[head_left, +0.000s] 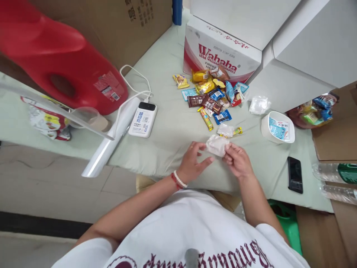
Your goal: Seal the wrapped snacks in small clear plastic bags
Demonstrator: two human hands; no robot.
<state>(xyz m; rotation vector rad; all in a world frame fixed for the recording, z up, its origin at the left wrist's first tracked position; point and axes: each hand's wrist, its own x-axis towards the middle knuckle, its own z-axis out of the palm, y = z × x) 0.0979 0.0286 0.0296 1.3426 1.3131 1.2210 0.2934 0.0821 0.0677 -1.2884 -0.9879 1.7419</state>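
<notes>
A small clear plastic bag (216,144) is held between both hands just above the pale green table cover (167,134), near its front edge. My left hand (193,160) pinches the bag's left side with thumb and fingers; a bead bracelet circles that wrist. My right hand (235,160) grips the bag's right edge. Just beyond the bag lies another clear bag with a yellow candy (228,130). Farther back a pile of wrapped snacks (212,96) is spread in front of a Wahaha carton (220,52).
A white bowl (277,127) stands at the right, a black phone (295,174) lies near the front edge, and a crumpled clear bag (259,104) rests by the carton. A power bank (143,119) with cable, a white tube (111,143) and a red jug (55,56) are at the left.
</notes>
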